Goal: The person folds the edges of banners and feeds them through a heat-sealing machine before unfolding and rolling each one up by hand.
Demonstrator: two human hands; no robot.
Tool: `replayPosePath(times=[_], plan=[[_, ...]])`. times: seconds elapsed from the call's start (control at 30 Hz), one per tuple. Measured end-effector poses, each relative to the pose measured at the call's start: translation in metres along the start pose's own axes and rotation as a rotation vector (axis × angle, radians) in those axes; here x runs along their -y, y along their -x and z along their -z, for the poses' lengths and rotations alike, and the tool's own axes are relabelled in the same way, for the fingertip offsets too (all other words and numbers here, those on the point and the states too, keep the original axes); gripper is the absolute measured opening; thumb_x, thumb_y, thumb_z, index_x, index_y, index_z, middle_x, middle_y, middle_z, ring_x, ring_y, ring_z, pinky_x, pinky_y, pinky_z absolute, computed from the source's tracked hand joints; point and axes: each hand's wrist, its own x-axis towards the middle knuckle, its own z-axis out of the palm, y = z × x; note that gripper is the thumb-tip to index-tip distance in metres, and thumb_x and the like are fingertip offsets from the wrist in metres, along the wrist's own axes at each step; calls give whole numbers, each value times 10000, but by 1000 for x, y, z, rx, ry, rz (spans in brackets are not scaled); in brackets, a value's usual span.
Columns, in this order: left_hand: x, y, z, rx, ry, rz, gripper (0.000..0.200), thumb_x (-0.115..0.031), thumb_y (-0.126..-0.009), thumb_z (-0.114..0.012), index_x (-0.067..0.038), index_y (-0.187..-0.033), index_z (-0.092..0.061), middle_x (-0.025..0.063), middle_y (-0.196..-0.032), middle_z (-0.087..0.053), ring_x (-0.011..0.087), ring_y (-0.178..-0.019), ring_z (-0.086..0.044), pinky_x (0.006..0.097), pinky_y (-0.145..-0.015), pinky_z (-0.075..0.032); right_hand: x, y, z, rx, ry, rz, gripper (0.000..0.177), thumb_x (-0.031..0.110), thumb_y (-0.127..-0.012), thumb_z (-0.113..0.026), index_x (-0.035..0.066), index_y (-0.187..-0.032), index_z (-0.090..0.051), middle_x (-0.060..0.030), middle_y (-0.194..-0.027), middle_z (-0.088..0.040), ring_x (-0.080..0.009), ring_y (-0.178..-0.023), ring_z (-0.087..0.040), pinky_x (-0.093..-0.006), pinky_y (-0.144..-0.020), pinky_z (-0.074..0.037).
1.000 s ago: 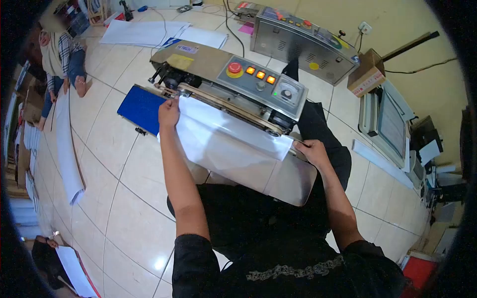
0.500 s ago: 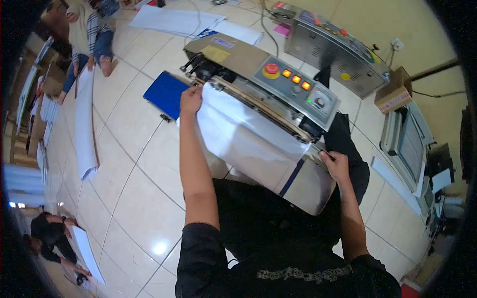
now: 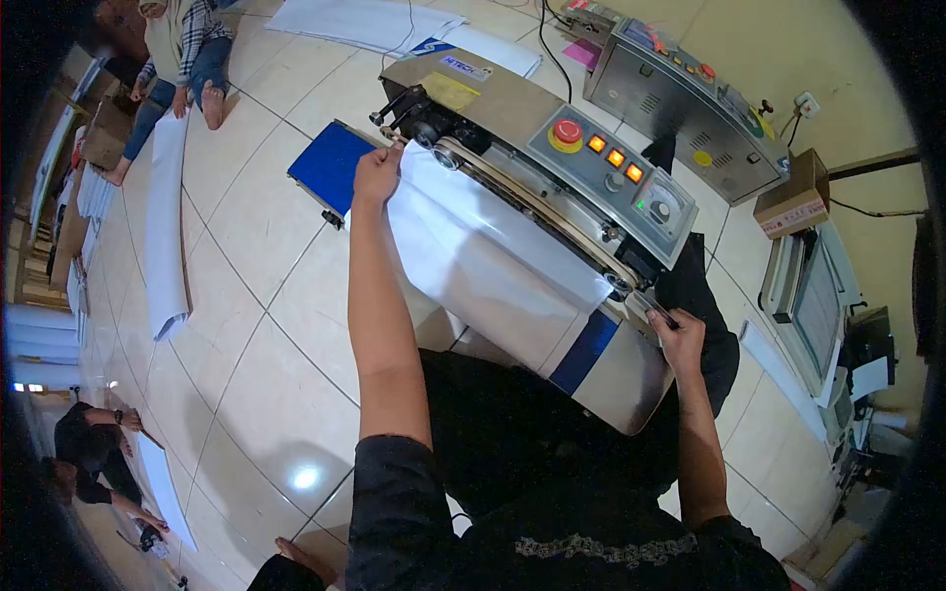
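Two hands are working apart: I'm watching the left hand (image 3: pixel 376 177) pinching the white sheet (image 3: pixel 448 217) at its far-left corner, seemingly keeping its edge along the belted machine (image 3: pixel 532 116), while the right hand (image 3: pixel 682 341) is gripping a slim dark object (image 3: pixel 660 313) at the right end. The sheet is lying glossy and faintly creased over the near metal tray (image 3: pixel 621 384).

A black short-sleeved T-shirt (image 3: pixel 562 507) covers the torso, its sleeves (image 3: pixel 394 488) ending near the elbows. Across it runs a grey, ornate, chain-like print (image 3: pixel 603 550). The trousers (image 3: pixel 702 340) are black; the left hand (image 3: pixel 376 177) and right hand (image 3: pixel 680 338) are bare.
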Motion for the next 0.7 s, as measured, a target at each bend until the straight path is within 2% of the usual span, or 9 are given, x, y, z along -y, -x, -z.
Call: replayPosePath(times=[0.13, 0.2, 0.3, 0.37, 0.4, 0.47, 0.57, 0.6, 0.7], plan=[[-1, -6, 7, -10, -27, -23, 438, -348, -913, -624, -32, -613, -596, 8, -544, -508, 110, -531, -435, 309, -515, -357, 4, -1, 2, 2, -19, -1, 433, 321, -766, -767, -55, -639, -593, -157, -573, -515, -263, -494, -513, -363, -502, -402], [3, -12, 9, 5, -13, -17, 445, -351, -912, -628, -29, -608, -591, 6, -543, -502, 106, -534, -429, 310, -515, -356, 1, -1, 1, 6, 8, 15, 352, 243, -772, -766, -56, -653, -623, -115, -544, -494, -174, -494, -462, -336, -493, -359], [8, -19, 11, -26, -34, 1, 442, -343, -916, -628, -29, -607, -588, -5, -542, -488, 102, -531, -409, 310, -507, -342, 3, 0, 0, -18, -30, 17, 343, 237, -768, -768, -55, -655, -628, -120, -546, -497, -182, -489, -472, -337, -488, -357], [5, -19, 14, -20, -39, -39, 325, -276, -935, -611, -55, -702, -654, -35, -624, -535, 76, -555, -417, 257, -506, -321, -5, 0, -3, -23, -18, 28, 366, 253, -752, -785, -55, -651, -616, -128, -551, -500, -204, -482, -474, -345, -483, -369], [1, -19, 16, -17, -40, -39, 325, -276, -935, -611, -55, -702, -654, -35, -624, -535, 76, -555, -417, 257, -506, -321, -6, -1, -4, -30, -5, 41, 391, 270, -737, -801, -55, -646, -604, -136, -556, -504, -225, -476, -476, -353, -478, -380], [-5, -18, 20, 31, 15, 40, 323, -273, -934, -611, -51, -705, -659, -33, -641, -552, 79, -571, -437, 258, -521, -346, -6, 0, -4, -37, -6, 48, 393, 267, -732, -805, -55, -641, -599, -136, -554, -503, -224, -475, -477, -352, -477, -380], [-16, -14, 20, -36, 30, -6, 393, -306, -929, -618, -54, -628, -602, -38, -544, -472, 76, -501, -387, 274, -471, -298, -3, -1, -2, -39, 4, 54, 392, 263, -726, -809, -54, -638, -597, -138, -553, -502, -229, -476, -477, -353, -478, -381], [3, -29, 20, -17, 88, -42, 388, -298, -930, -618, -54, -629, -594, -38, -548, -472, 77, -490, -381, 277, -463, -288, -3, -2, -2, -34, 11, 53, 388, 261, -724, -811, -54, -640, -599, -140, -554, -502, -236, -478, -477, -354, -479, -382], [7, -37, 24, -11, 102, 3, 392, -297, -929, -618, -56, -622, -580, -37, -550, -470, 74, -489, -373, 279, -460, -280, -7, -2, -2, -36, 49, 89, 391, 261, -723, -811, -51, -634, -594, -147, -555, -497, -253, -478, -478, -357, -478, -381]])
